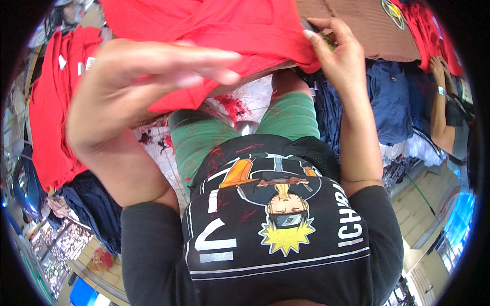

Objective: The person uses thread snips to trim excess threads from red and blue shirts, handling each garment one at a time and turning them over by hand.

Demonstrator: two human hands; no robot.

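Observation:
A bright red cloth (224,35), apparently a garment, is spread over the work surface in front of me and hangs over its near edge. My left hand (138,76) is raised above the cloth's left part, smeared by motion, with its fingers stretched out and nothing visible in them. At the cloth's right edge, my right hand (344,53) curls its thumb and fingers around a small dark object with a yellow-green part, mostly hidden by the hand. The thumb tip is close to the red fabric.
Red garments (56,107) hang in a pile at the left, above dark blue cloth (94,204). Brown padding (377,35) covers the surface's right side, bearing a greenish cord loop (394,14). Navy garments (390,102) lie right of my arm. Another person's arm (440,107) reaches red cloth there.

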